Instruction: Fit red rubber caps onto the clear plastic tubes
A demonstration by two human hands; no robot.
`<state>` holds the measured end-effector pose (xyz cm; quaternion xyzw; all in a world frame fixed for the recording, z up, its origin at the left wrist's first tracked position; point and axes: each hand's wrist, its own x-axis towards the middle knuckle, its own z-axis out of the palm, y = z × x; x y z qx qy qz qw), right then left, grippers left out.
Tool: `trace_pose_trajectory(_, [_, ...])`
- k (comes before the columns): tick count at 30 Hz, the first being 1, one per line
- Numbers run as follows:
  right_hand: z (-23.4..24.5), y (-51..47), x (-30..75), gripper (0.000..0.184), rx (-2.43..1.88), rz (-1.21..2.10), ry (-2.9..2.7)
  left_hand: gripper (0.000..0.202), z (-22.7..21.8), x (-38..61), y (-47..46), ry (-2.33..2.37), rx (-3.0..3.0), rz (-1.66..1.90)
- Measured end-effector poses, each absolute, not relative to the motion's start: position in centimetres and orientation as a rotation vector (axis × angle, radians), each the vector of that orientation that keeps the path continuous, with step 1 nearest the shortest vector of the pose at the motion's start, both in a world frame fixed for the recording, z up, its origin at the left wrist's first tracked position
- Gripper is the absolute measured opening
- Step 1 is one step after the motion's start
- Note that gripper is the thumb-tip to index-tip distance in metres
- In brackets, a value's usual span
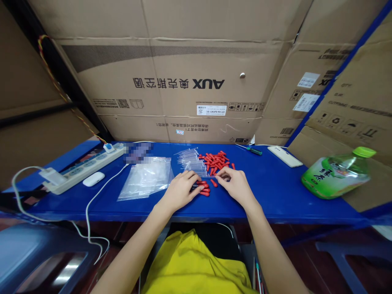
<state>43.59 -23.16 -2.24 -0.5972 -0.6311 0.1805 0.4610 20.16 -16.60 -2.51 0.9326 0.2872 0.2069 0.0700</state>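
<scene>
My left hand (pixel 181 188) rests on the blue table (pixel 275 192), fingers curled over a few red caps (pixel 204 190) near the front. My right hand (pixel 234 183) is beside it, fingers pinched together on a thin clear tube (pixel 211 177) that runs toward the left hand. A pile of red caps (pixel 216 160) lies just behind the hands. To its left sits a bundle of clear tubes (pixel 191 161). What the left fingers hold, if anything, is hidden.
Clear plastic bags (pixel 147 177) lie left of the hands. A white power strip (pixel 82 167), a white earbud case (pixel 93 179) and cables sit at far left. A green screwdriver (pixel 252 150), a white phone (pixel 284 156) and a green tea bottle (pixel 335 173) are on the right. Cardboard boxes (pixel 183 81) form the back wall.
</scene>
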Motion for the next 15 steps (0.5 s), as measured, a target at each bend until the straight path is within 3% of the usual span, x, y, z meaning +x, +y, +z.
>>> trace_pose_trajectory(5, [-2.5, -23.0, 44.0, 0.013, -1.436, 0.491, -1.472, 0.022, -2.2, 20.2, -16.7, 0.865, 2.765, 0.699])
trace_pose_trajectory(15, [-3.0, -22.6, 44.4, 0.019, -1.362, 0.477, -1.273, 0.017, -3.0, 19.3, -15.3, 1.485, 2.413, 1.154])
